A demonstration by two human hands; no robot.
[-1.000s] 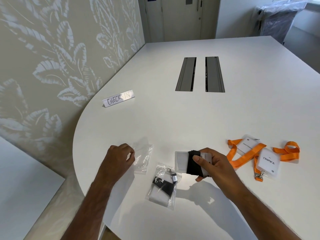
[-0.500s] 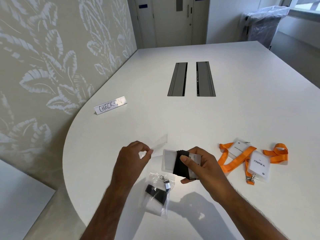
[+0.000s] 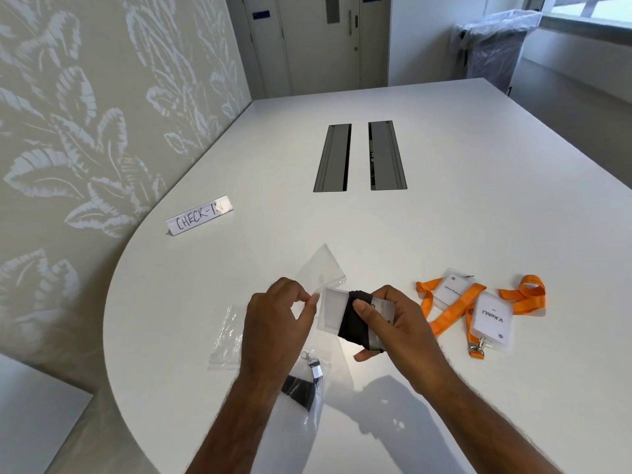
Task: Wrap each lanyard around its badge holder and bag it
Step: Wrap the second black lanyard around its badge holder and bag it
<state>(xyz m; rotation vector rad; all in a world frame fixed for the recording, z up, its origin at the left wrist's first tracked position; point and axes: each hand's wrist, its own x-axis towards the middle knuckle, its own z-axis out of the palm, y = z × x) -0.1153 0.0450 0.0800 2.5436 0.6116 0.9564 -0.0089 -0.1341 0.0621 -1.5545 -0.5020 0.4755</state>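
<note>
White desk (image 3: 444, 234): our right hand (image 3: 393, 323) clamps the black-wrapped badge holder (image 3: 338, 313), left hand (image 3: 277, 319) pinches a clear bag (image 3: 321, 268). Bagging step; next we open its mouth.

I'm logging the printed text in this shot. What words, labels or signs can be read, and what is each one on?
"CHECK-IN": handwritten on the folded paper sign standing on the table.
"V.Kohli": printed on the nearer orange-lanyard badge, reading sideways.
Farther orange-lanyard badge: a line of print, too small to read.
Blue door signs: too blurred to read.
</note>
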